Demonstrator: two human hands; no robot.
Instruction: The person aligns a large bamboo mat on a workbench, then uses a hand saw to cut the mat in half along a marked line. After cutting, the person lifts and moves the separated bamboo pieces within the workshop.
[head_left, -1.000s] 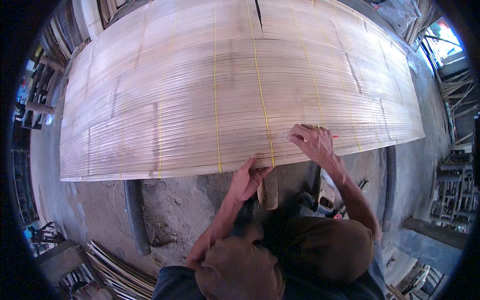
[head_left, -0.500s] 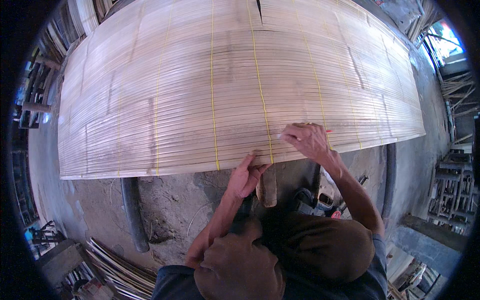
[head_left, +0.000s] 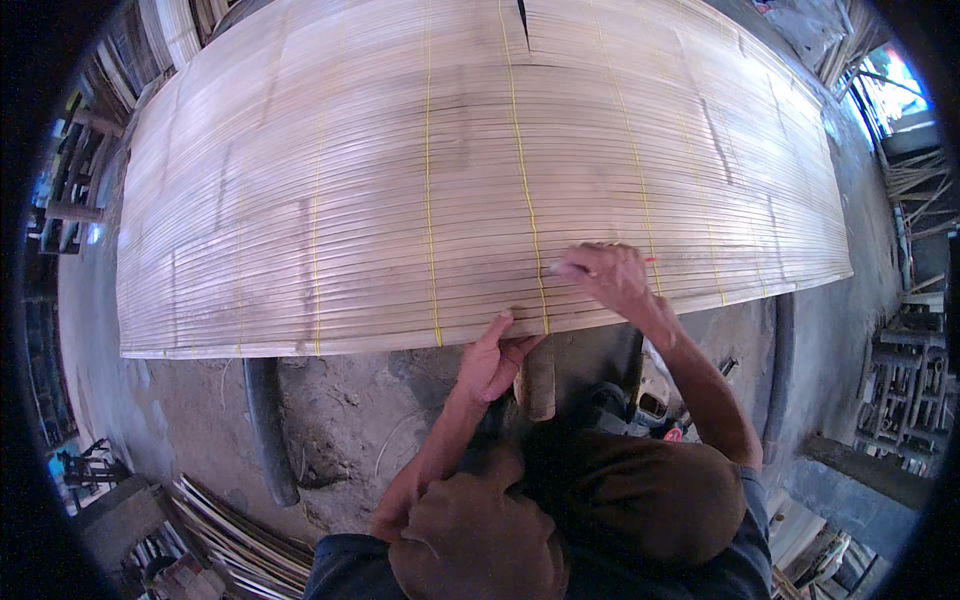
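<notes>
A wide mat of pale slats [head_left: 370, 220], bound with rows of yellow cord [head_left: 523, 170], spreads out before me. My left hand [head_left: 492, 362] pinches its near edge, thumb on top and the other fingers partly hidden underneath. Just right of it, my right hand [head_left: 610, 278] hovers over or rests on the slats, close to a cord row; I cannot tell whether it touches. Its fingers are closed around a thin pen-like tool [head_left: 650, 260], whose red end sticks out at the right. A pale tip shows blurred by the fingertips.
Dark round bars [head_left: 268, 430] stick out from under the mat at left and right. A wooden post end [head_left: 537, 385] shows below its middle. Loose slats [head_left: 235, 535] lie on the floor at lower left. A pale power tool [head_left: 655, 390] sits beside my knee.
The right hand has shifted slightly left over the mat, tool still in its fingers. My left hand keeps its hold on the edge, and the view has tilted a little.
</notes>
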